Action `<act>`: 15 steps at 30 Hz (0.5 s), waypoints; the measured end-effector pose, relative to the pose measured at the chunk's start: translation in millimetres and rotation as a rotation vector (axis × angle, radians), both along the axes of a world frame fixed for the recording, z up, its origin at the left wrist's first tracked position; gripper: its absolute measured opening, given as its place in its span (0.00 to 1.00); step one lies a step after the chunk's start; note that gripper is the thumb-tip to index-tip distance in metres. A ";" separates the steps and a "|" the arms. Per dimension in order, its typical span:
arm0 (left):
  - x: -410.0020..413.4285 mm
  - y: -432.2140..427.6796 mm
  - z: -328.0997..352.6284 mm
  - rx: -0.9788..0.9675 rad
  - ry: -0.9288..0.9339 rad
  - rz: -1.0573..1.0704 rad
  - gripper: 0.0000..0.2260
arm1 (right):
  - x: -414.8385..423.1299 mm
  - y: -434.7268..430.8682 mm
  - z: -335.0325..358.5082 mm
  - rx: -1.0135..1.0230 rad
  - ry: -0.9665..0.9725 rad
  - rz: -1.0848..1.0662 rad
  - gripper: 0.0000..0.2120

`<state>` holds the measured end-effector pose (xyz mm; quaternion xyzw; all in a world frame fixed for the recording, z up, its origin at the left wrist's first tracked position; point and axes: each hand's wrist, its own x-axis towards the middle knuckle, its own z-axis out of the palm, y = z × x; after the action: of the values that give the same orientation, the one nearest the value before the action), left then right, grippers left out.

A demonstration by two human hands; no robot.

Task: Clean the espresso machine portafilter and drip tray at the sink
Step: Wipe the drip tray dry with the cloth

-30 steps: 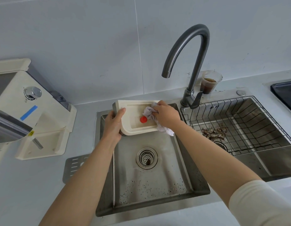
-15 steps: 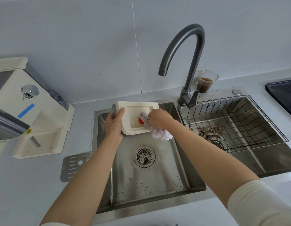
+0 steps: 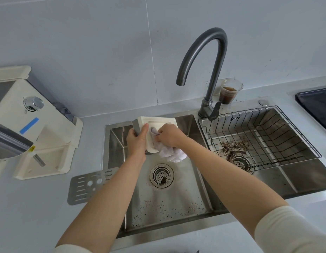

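Note:
The cream drip tray (image 3: pixel 159 121) is held tilted over the back of the left sink basin (image 3: pixel 169 201). My left hand (image 3: pixel 137 141) grips its left edge, thumb on the inner face. My right hand (image 3: pixel 168 135) holds a white cloth (image 3: pixel 170 153) bunched against the tray's inside, and the cloth hangs down past the lower rim. The tray's red float is hidden under the cloth and hand. The metal drip grate (image 3: pixel 89 187) lies flat on the counter left of the sink. No portafilter is in sight.
The cream espresso machine (image 3: pixel 30 128) stands at the left. A dark gooseneck tap (image 3: pixel 209 70) rises between the basins. A wire basket (image 3: pixel 259 136) sits in the right basin over coffee grounds. A plastic cup of coffee (image 3: pixel 229 92) stands behind it; a black tray (image 3: pixel 317 106) at far right.
My right hand has moved the cloth left and down across the tray's inside, covering the red float. The tray stays held in my left hand over the basin.

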<state>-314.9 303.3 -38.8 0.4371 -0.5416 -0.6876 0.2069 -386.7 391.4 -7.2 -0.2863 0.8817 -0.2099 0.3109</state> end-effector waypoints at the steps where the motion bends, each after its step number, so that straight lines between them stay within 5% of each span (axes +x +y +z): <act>1: -0.2 -0.1 -0.3 0.015 -0.004 0.007 0.13 | 0.5 -1.4 -0.1 -0.017 -0.005 -0.002 0.20; 5: -0.3 -7.3 0.4 -0.002 -0.024 0.004 0.12 | -6.5 4.6 0.9 -0.170 -0.088 -0.053 0.18; 10: -4.9 -2.1 8.7 0.040 0.036 -0.036 0.09 | -10.3 8.2 5.9 -0.610 -0.165 -0.262 0.10; 15: -15.0 -0.5 15.0 0.073 0.017 0.008 0.14 | 3.9 -3.3 -5.5 -0.685 -0.104 -0.222 0.04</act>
<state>-329.9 302.8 -23.8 0.4407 -0.5124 -0.7099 0.1980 -382.8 388.0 -12.7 -0.2655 0.7689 -0.5398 0.2167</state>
